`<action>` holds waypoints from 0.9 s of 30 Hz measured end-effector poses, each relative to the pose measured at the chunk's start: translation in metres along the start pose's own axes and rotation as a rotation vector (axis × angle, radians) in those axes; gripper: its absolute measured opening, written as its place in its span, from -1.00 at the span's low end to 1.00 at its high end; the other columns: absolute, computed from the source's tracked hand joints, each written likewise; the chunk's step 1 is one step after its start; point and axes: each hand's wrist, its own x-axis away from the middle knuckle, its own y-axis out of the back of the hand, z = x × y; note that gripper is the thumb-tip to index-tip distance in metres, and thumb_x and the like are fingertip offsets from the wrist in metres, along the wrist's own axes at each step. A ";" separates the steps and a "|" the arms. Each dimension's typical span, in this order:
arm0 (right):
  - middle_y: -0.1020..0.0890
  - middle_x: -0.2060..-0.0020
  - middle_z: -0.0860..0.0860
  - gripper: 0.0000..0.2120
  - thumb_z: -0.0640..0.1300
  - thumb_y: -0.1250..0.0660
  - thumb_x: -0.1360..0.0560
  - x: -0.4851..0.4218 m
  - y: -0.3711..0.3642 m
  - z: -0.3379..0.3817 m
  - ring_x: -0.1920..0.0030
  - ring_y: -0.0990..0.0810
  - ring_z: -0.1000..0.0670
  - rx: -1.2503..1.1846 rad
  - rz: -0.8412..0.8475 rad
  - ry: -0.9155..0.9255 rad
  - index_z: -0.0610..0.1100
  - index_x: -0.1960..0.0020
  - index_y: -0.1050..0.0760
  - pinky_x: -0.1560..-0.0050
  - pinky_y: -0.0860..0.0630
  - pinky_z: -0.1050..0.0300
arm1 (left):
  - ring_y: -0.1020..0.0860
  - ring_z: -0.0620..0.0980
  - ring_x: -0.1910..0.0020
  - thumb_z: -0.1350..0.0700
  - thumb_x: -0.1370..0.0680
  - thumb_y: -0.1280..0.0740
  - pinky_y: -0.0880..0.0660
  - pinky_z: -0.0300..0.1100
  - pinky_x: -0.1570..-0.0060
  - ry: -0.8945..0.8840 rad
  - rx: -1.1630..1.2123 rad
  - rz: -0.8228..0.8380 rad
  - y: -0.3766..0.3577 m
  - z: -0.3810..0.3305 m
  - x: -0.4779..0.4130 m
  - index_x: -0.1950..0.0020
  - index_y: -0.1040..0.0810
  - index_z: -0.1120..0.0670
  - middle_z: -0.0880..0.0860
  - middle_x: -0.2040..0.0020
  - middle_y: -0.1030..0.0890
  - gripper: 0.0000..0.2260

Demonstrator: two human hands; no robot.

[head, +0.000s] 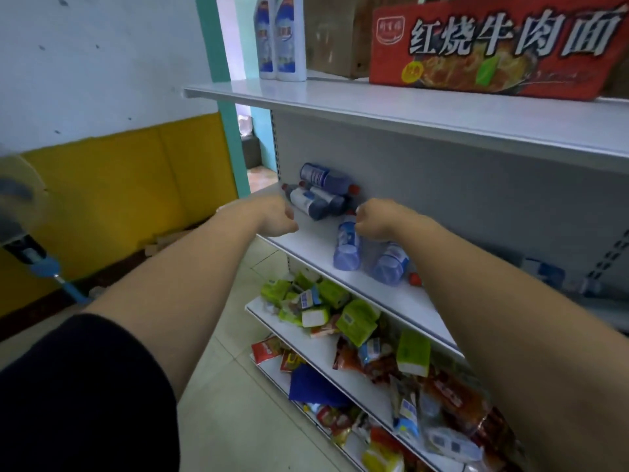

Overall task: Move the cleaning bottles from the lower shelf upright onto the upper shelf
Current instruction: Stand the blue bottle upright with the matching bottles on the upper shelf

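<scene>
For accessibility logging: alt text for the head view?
Left hand and right hand reach to the lower shelf, where cleaning bottles lie on their sides; the right is at the neck of one bottle. Two upright bottles stand on the upper shelf.

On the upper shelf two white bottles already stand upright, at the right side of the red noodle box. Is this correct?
Not quite. The head view shows the two white bottles standing upright on the upper shelf, but at the left side of the red noodle box, not the right.
</scene>
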 end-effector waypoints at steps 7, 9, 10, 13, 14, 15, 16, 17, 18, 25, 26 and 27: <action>-0.59 -0.16 -0.17 -0.64 0.04 -0.26 -0.47 -0.075 -0.029 -0.008 0.05 -0.51 -0.15 -0.011 0.032 -0.145 -0.13 -0.19 -0.43 0.09 -0.34 0.12 | -0.45 0.16 -0.33 -0.08 -0.64 -0.25 -0.35 -0.10 -0.21 -0.148 -0.052 0.108 -0.003 0.016 -0.113 -0.42 -0.49 0.12 0.15 -0.40 -0.48 -0.57; -0.59 -0.19 -0.16 -0.61 0.03 -0.26 -0.46 -0.093 -0.036 -0.007 -0.08 -0.57 -0.18 -0.037 0.021 -0.214 -0.10 -0.24 -0.43 0.04 -0.38 0.10 | -0.47 0.17 -0.29 -0.10 -0.60 -0.28 -0.35 -0.12 -0.12 -0.206 -0.070 0.098 -0.002 0.017 -0.145 -0.40 -0.51 0.11 0.16 -0.38 -0.50 -0.56; -0.59 -0.19 -0.15 -0.62 0.03 -0.26 -0.47 -0.103 -0.041 -0.007 -0.12 -0.57 -0.19 -0.053 0.021 -0.252 -0.09 -0.24 -0.43 0.01 -0.40 0.09 | -0.49 0.18 -0.27 -0.12 -0.59 -0.28 -0.36 -0.12 -0.10 -0.239 -0.067 0.092 -0.003 0.018 -0.160 -0.39 -0.51 0.10 0.15 -0.37 -0.51 -0.55; -0.56 -0.24 -0.15 -0.59 0.04 -0.26 -0.54 -0.122 -0.050 -0.003 -0.19 -0.54 -0.20 -0.100 0.041 -0.370 -0.15 -0.30 -0.44 -0.06 -0.43 0.06 | -0.46 0.23 -0.30 -0.19 -0.56 -0.18 -0.38 0.03 -0.29 -0.323 -0.046 0.085 -0.010 0.024 -0.201 -0.42 -0.44 0.05 0.18 -0.37 -0.49 -0.49; -0.55 -0.25 -0.15 -0.58 0.02 -0.26 -0.55 -0.128 -0.054 0.000 -0.20 -0.53 -0.19 -0.118 0.062 -0.409 -0.18 -0.32 -0.43 -0.06 -0.42 0.07 | -0.45 0.25 -0.32 -0.19 -0.55 -0.18 -0.38 0.09 -0.32 -0.340 -0.036 0.075 -0.014 0.028 -0.214 -0.44 -0.41 0.04 0.19 -0.40 -0.47 -0.48; -0.54 -0.25 -0.15 -0.59 0.00 -0.27 -0.57 -0.132 -0.060 0.003 -0.17 -0.53 -0.17 -0.140 0.086 -0.439 -0.19 -0.33 -0.43 -0.02 -0.39 0.10 | -0.44 0.25 -0.34 -0.17 -0.56 -0.21 -0.38 0.10 -0.32 -0.342 -0.023 0.066 -0.018 0.032 -0.226 -0.47 -0.38 0.03 0.19 -0.43 -0.45 -0.48; -0.55 -0.22 -0.15 -0.62 -0.02 -0.27 -0.57 -0.133 -0.064 0.006 -0.11 -0.52 -0.15 -0.151 0.121 -0.472 -0.19 -0.32 -0.43 0.02 -0.37 0.13 | -0.43 0.24 -0.36 -0.14 -0.59 -0.21 -0.38 0.04 -0.31 -0.338 -0.010 0.063 -0.021 0.036 -0.234 -0.49 -0.37 0.04 0.19 -0.45 -0.43 -0.50; -0.56 -0.19 -0.15 -0.64 -0.04 -0.28 -0.57 -0.138 -0.070 0.009 -0.04 -0.50 -0.12 -0.170 0.139 -0.500 -0.18 -0.30 -0.44 0.05 -0.37 0.14 | -0.42 0.22 -0.38 -0.08 -0.64 -0.20 -0.37 -0.05 -0.27 -0.333 0.024 0.079 -0.024 0.040 -0.244 -0.50 -0.36 0.08 0.18 -0.46 -0.42 -0.54; -0.56 -0.16 -0.13 -0.66 -0.05 -0.29 -0.57 -0.142 -0.075 0.011 0.00 -0.49 -0.09 -0.198 0.153 -0.530 -0.16 -0.29 -0.45 0.06 -0.40 0.15 | -0.42 0.19 -0.39 -0.02 -0.68 -0.17 -0.35 -0.10 -0.24 -0.322 0.081 0.110 -0.026 0.044 -0.250 -0.50 -0.36 0.11 0.18 -0.47 -0.42 -0.58; -0.46 -0.35 -0.16 -0.22 0.09 -0.35 -0.51 -0.164 -0.100 0.013 -0.26 -0.53 -0.17 -0.404 0.147 -0.729 -0.21 -0.58 -0.12 -0.11 -0.47 0.10 | -0.58 0.15 -0.06 -0.14 -0.63 -0.21 -0.60 0.06 -0.13 0.121 0.916 0.318 -0.050 0.064 -0.306 -0.39 -0.42 0.02 0.12 -0.28 -0.55 -0.61; -0.43 -0.38 -0.19 -0.16 0.09 -0.34 -0.52 -0.165 -0.104 0.013 -0.28 -0.52 -0.19 -0.418 0.130 -0.759 -0.23 -0.60 0.00 -0.07 -0.43 0.12 | -0.59 0.13 -0.03 -0.15 -0.62 -0.25 -0.60 0.04 -0.10 0.193 1.050 0.331 -0.054 0.063 -0.315 -0.34 -0.44 0.01 0.11 -0.24 -0.57 -0.64; -0.42 -0.40 -0.21 -0.11 0.10 -0.35 -0.53 -0.167 -0.108 0.013 -0.29 -0.51 -0.21 -0.425 0.110 -0.781 -0.24 -0.60 0.08 -0.04 -0.41 0.13 | -0.60 0.10 0.01 -0.13 -0.60 -0.29 -0.61 0.01 -0.05 0.260 1.153 0.341 -0.059 0.063 -0.328 -0.28 -0.45 0.00 0.10 -0.18 -0.59 -0.67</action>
